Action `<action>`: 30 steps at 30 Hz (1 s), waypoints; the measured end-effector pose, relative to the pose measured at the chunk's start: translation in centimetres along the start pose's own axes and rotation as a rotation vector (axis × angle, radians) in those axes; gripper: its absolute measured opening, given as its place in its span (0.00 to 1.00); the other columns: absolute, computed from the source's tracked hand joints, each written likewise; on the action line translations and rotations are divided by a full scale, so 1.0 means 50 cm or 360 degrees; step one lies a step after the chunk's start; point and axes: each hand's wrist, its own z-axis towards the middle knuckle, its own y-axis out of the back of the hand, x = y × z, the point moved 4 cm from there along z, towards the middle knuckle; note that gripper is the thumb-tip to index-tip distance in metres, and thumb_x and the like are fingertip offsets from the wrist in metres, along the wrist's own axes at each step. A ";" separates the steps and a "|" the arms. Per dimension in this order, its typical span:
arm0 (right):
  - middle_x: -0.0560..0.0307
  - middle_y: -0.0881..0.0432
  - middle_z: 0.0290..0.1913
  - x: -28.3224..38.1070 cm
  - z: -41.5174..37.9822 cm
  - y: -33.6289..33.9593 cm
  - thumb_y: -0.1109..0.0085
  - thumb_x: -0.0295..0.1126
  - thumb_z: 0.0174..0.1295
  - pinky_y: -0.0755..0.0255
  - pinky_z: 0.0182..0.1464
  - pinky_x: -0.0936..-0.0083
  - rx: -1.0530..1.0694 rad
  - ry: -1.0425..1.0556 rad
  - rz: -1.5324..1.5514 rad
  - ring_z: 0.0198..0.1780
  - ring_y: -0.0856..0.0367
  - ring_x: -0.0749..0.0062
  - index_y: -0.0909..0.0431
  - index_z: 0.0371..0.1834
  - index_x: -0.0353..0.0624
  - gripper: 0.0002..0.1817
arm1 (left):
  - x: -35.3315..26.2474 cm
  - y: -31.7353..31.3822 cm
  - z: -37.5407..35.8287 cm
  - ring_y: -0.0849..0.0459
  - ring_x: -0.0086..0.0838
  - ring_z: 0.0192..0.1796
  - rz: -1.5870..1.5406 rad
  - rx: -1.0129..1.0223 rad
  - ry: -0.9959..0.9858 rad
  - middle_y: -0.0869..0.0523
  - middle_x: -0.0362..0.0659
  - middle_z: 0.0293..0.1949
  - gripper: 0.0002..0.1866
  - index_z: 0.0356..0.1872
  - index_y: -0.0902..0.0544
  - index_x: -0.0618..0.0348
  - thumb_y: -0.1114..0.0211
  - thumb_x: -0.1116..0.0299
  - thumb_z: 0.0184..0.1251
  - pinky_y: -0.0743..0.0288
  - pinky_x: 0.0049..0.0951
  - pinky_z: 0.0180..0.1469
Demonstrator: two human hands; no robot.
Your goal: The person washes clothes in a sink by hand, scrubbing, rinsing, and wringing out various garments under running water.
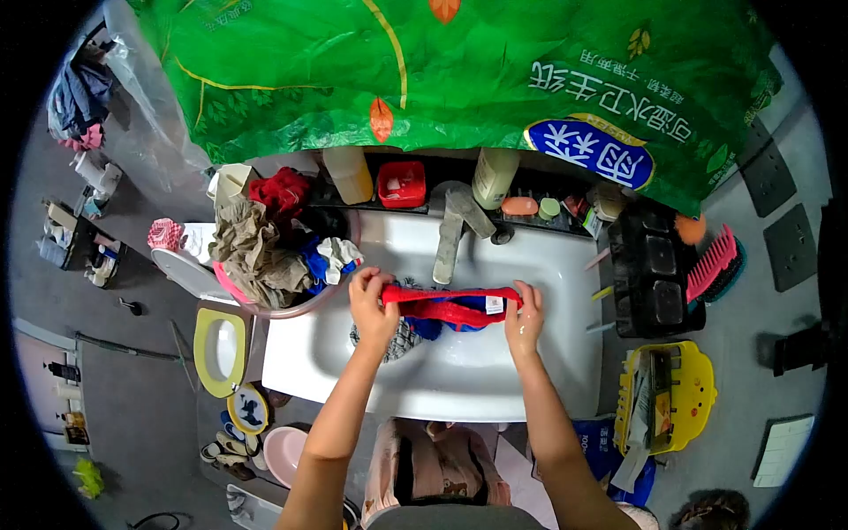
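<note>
Over the white sink, blue underpants with a red waistband (433, 307) are stretched between my two hands. My left hand (373, 309) is closed on one end of the waistband, and my right hand (526, 320) pinches the other end, close to a white label. Water drops show on the right hand. Below the waistband, a grey patterned cloth (397, 343) lies in the white sink (565, 353), partly hidden by the underpants and my left hand. The grey faucet (449, 247) stands just beyond the garment.
A pink basin (231, 287) heaped with clothes (261, 256) sits at the sink's left edge. Behind the faucet are bottles (495, 177) and a red container (402, 185). A green plastic package (353, 79) hangs above. A yellow basket (693, 397) is at the right.
</note>
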 end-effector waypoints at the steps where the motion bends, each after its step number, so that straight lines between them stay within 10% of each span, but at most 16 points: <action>1: 0.47 0.24 0.40 0.003 -0.014 -0.004 0.53 0.29 0.55 0.30 0.42 0.67 -0.0017 -0.0047 -0.0046 0.41 0.25 0.52 0.28 0.46 0.43 0.14 | 0.003 -0.003 -0.018 0.27 0.44 0.46 0.0179 0.0055 -0.0112 0.26 0.52 0.42 0.15 0.36 0.22 0.61 0.51 0.77 0.44 0.34 0.36 0.52; 3: 0.46 0.23 0.45 -0.063 -0.079 -0.083 0.58 0.30 0.60 0.28 0.40 0.72 0.0411 -0.0798 0.0419 0.41 0.22 0.59 0.31 0.53 0.45 0.18 | 0.110 -0.078 -0.118 0.28 0.46 0.51 -0.0094 0.0480 0.0216 0.27 0.52 0.48 0.25 0.50 0.27 0.58 0.57 0.78 0.46 0.37 0.36 0.57; 4: 0.52 0.22 0.43 -0.063 -0.116 -0.114 0.60 0.28 0.60 0.28 0.35 0.77 0.0462 -0.1124 0.0870 0.35 0.22 0.70 0.32 0.55 0.45 0.19 | 0.153 -0.131 -0.187 0.24 0.41 0.48 -0.1051 0.0695 0.1360 0.26 0.50 0.49 0.29 0.56 0.32 0.54 0.55 0.79 0.45 0.30 0.35 0.50; 5: 0.57 0.22 0.40 -0.059 -0.151 -0.145 0.60 0.27 0.59 0.28 0.35 0.83 0.0462 -0.1060 0.1060 0.34 0.24 0.79 0.33 0.56 0.46 0.20 | 0.134 -0.137 -0.220 0.23 0.38 0.46 -0.1209 0.0868 0.1783 0.27 0.48 0.50 0.32 0.60 0.38 0.53 0.56 0.80 0.46 0.25 0.35 0.45; 9: 0.59 0.25 0.43 0.031 -0.224 -0.143 0.59 0.19 0.54 0.31 0.42 0.82 0.0996 -0.0524 0.1346 0.41 0.28 0.79 0.35 0.58 0.41 0.25 | 0.095 -0.146 -0.273 0.23 0.41 0.45 -0.2582 0.0985 0.2371 0.24 0.50 0.45 0.28 0.56 0.35 0.57 0.50 0.73 0.48 0.25 0.39 0.46; 12: 0.57 0.24 0.42 0.084 -0.257 -0.110 0.51 0.26 0.55 0.32 0.46 0.78 0.1676 -0.0440 0.1296 0.43 0.27 0.75 0.32 0.54 0.38 0.21 | 0.148 -0.195 -0.300 0.21 0.40 0.42 -0.2288 0.0965 0.2537 0.22 0.49 0.41 0.25 0.52 0.31 0.60 0.48 0.74 0.46 0.25 0.37 0.47; 13: 0.55 0.25 0.44 0.059 -0.250 -0.109 0.51 0.31 0.55 0.33 0.48 0.76 0.1580 -0.0746 0.1235 0.44 0.27 0.73 0.32 0.54 0.38 0.21 | 0.168 -0.204 -0.289 0.21 0.37 0.39 -0.1915 0.0886 0.1999 0.21 0.47 0.41 0.23 0.49 0.28 0.60 0.47 0.77 0.45 0.26 0.34 0.47; 15: 0.52 0.26 0.48 -0.013 -0.232 -0.126 0.49 0.41 0.55 0.34 0.52 0.74 0.1362 -0.1332 0.1084 0.48 0.27 0.69 0.31 0.52 0.38 0.24 | 0.142 -0.185 -0.265 0.21 0.32 0.40 -0.1566 0.0541 0.1897 0.20 0.46 0.39 0.24 0.48 0.26 0.59 0.48 0.82 0.43 0.28 0.29 0.47; 17: 0.48 0.23 0.43 -0.072 -0.205 -0.137 0.53 0.53 0.56 0.33 0.51 0.67 0.0845 -0.1406 0.0931 0.46 0.25 0.62 0.30 0.51 0.36 0.31 | 0.109 -0.166 -0.235 0.22 0.30 0.41 -0.1223 0.0776 0.1323 0.20 0.45 0.39 0.24 0.47 0.25 0.59 0.49 0.84 0.43 0.29 0.27 0.48; 19: 0.49 0.22 0.41 -0.061 -0.194 -0.160 0.54 0.57 0.56 0.32 0.50 0.67 0.0990 -0.2181 0.0887 0.44 0.23 0.62 0.29 0.52 0.37 0.33 | 0.047 -0.127 -0.208 0.23 0.27 0.44 -0.0987 0.1082 0.0997 0.20 0.43 0.41 0.23 0.44 0.23 0.61 0.50 0.87 0.41 0.31 0.23 0.50; 22: 0.51 0.22 0.43 0.011 -0.163 -0.232 0.54 0.61 0.54 0.31 0.50 0.70 0.1639 -0.2028 0.1921 0.43 0.23 0.64 0.30 0.54 0.39 0.36 | -0.005 -0.096 -0.226 0.21 0.29 0.44 -0.0907 0.1362 0.0393 0.19 0.44 0.41 0.23 0.41 0.22 0.56 0.49 0.85 0.38 0.32 0.24 0.50; 25: 0.53 0.20 0.36 -0.015 -0.166 -0.282 0.38 0.45 0.45 0.27 0.44 0.72 0.1747 -0.1872 0.0875 0.36 0.22 0.66 0.25 0.42 0.41 0.24 | -0.034 -0.049 -0.226 0.21 0.36 0.40 -0.0364 0.1750 0.0070 0.19 0.47 0.36 0.20 0.37 0.21 0.56 0.43 0.83 0.35 0.29 0.30 0.46; 27: 0.55 0.21 0.32 -0.040 -0.153 -0.319 0.41 0.28 0.40 0.27 0.39 0.74 0.1646 -0.2085 0.1233 0.32 0.23 0.69 0.25 0.34 0.41 0.14 | 0.016 -0.022 -0.198 0.22 0.41 0.37 -0.0373 0.1393 0.0014 0.20 0.46 0.33 0.19 0.35 0.22 0.54 0.43 0.81 0.35 0.29 0.33 0.43; 30: 0.55 0.20 0.32 -0.045 -0.088 -0.306 0.45 0.28 0.40 0.27 0.39 0.72 0.1124 -0.1417 0.0687 0.33 0.22 0.66 0.24 0.33 0.37 0.13 | 0.082 0.024 -0.143 0.23 0.45 0.36 -0.0137 0.0766 -0.0017 0.21 0.47 0.30 0.21 0.39 0.25 0.57 0.38 0.76 0.35 0.30 0.35 0.40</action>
